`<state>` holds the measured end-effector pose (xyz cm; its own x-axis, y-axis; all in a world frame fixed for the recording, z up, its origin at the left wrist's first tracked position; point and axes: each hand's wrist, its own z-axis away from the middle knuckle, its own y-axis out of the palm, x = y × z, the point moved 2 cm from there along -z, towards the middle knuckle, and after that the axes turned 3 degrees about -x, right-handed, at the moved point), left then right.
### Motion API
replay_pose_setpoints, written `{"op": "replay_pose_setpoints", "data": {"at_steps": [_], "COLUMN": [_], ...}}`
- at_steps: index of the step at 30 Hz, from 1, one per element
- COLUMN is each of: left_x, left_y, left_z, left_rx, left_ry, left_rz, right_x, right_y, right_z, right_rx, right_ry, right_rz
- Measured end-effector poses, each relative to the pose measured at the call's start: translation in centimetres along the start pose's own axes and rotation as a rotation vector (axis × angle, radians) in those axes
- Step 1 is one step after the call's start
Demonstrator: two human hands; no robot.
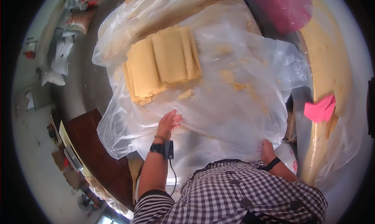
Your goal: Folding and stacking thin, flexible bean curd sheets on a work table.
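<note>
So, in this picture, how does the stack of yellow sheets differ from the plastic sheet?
Colour: the stack of yellow sheets looks opaque, while the plastic sheet is whitish and see-through.
Shape: the stack is compact and layered; the plastic sheet is spread wide and wrinkled.
Position: the stack lies on top; the plastic sheet extends out beneath it.
Shared: both are thin sheet material.

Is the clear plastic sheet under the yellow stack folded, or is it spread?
Spread out: the plastic sheet reaches well beyond the yellow stack, with wrinkles.
</note>
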<state>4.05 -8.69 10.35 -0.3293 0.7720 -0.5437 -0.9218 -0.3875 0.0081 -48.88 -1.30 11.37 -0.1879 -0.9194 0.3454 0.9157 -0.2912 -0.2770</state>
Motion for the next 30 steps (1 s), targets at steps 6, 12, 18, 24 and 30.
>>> {"op": "replay_pose_setpoints", "data": {"at_steps": [6,12,18,24,30], "left_x": [0.2,7.4,22.6,28.3,18.2], "left_y": [-10.1,-16.1,-18.4,-18.5,-15.5], "left_z": [-5.0,-8.8,-9.5,-5.1,-5.2], "left_rx": [-0.320,-0.142,0.202,0.762,0.113], "left_ry": [-0.244,-0.345,-0.420,0.314,-0.377], "left_rz": [0.229,0.297,-0.300,-1.313,-0.162], "right_x": [-4.9,-10.3,-7.4,-10.5,0.7], "right_y": [-6.8,-15.0,-17.6,-18.6,-10.7], "right_z": [-3.9,-7.9,-8.4,-8.5,-6.0], "right_rx": [-0.268,-0.202,-0.426,-0.059,0.243], "right_ry": [-0.038,-0.257,-0.221,0.126,-0.198], "right_rz": [0.215,2.138,2.333,2.293,2.198]}}
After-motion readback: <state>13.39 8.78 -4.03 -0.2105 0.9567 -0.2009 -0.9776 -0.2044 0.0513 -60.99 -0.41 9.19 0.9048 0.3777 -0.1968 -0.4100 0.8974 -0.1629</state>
